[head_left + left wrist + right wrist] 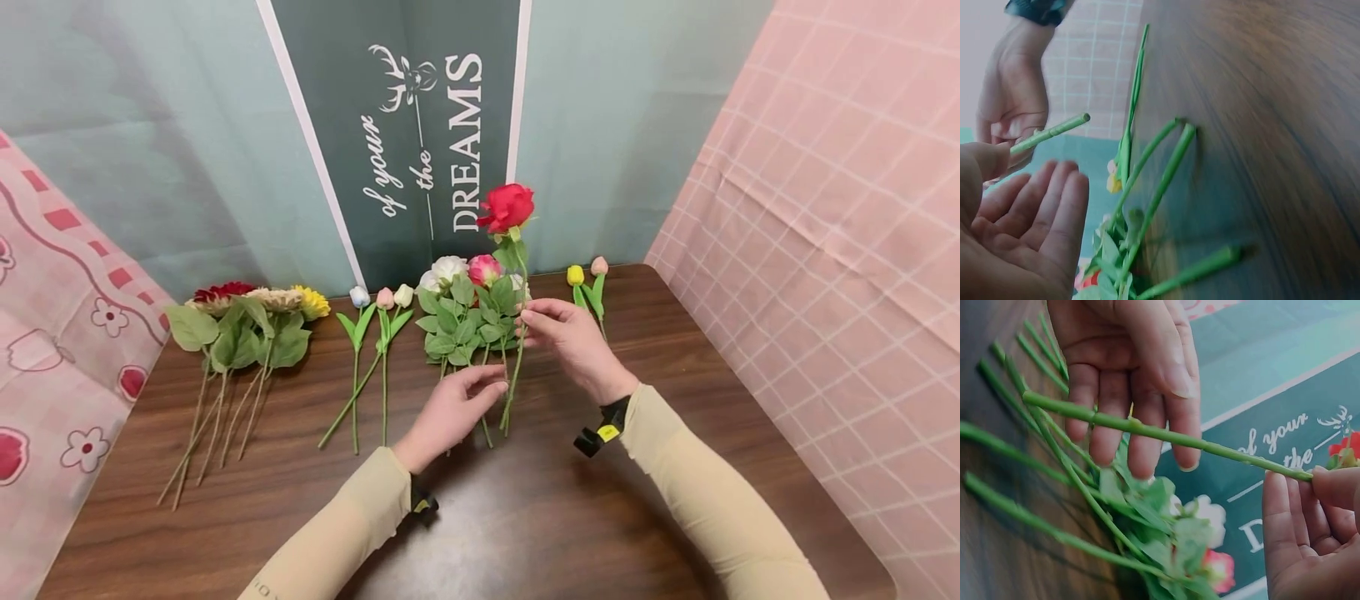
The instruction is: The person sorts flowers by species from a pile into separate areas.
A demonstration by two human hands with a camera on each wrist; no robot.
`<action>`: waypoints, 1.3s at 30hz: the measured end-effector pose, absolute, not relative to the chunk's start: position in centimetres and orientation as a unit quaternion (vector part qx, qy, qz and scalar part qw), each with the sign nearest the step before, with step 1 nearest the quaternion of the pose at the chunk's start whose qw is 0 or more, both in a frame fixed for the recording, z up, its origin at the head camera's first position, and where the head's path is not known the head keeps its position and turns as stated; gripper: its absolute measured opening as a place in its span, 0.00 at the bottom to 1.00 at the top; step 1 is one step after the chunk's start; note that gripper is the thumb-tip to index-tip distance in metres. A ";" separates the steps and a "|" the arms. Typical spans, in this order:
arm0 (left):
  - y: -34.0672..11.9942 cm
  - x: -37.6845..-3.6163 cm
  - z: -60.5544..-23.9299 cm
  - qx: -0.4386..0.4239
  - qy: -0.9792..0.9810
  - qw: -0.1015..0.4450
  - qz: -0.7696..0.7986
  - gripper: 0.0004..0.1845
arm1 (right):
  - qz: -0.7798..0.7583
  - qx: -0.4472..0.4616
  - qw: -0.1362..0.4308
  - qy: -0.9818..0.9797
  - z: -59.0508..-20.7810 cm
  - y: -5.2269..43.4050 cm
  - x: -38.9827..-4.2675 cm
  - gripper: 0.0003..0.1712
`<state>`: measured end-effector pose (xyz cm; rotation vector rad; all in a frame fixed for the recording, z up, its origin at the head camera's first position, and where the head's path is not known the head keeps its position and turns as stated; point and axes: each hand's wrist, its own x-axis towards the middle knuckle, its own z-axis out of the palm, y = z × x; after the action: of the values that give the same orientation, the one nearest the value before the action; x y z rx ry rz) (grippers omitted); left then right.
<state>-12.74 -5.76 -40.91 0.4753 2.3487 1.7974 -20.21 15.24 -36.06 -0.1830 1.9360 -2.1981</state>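
A red artificial rose (508, 208) stands upright over the table, its leafy green stem (1169, 435) running down between my hands. My right hand (576, 343) pinches this stem partway up between thumb and fingertips. Lower down, my left hand (453, 410) is beside the stem, palm turned toward it. In the right wrist view its fingers (1105, 447) hang relaxed behind the stem without curling round it. Just behind both hands lies a bunch of white and pink roses (461, 321) with green leaves.
Dark red, cream and yellow flowers (258, 312) lie in a bunch at the left. Several pale tulips (385, 321) are left of the roses, and a yellow tulip (575, 277) and a pink one (598, 267) lie back right. Curtains border the wooden table (525, 525).
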 end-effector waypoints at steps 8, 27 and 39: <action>-7.1 -12.3 -41.4 0.146 0.787 0.087 0.594 0.16 | -0.784 -0.053 0.117 0.607 -38.2 13.1 -19.7 0.12; -8.4 -12.9 -41.0 0.125 0.831 0.086 0.535 0.14 | -0.698 -0.054 0.127 0.703 -39.6 11.3 -20.8 0.23; -9.0 -15.7 -40.8 0.107 0.862 0.118 0.482 0.13 | -0.619 -0.076 0.101 0.776 -39.8 14.9 -21.4 0.24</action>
<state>-15.65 -9.00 -40.80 0.3129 2.5201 1.4092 -21.37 14.91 -39.80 -0.2235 2.2919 -1.8281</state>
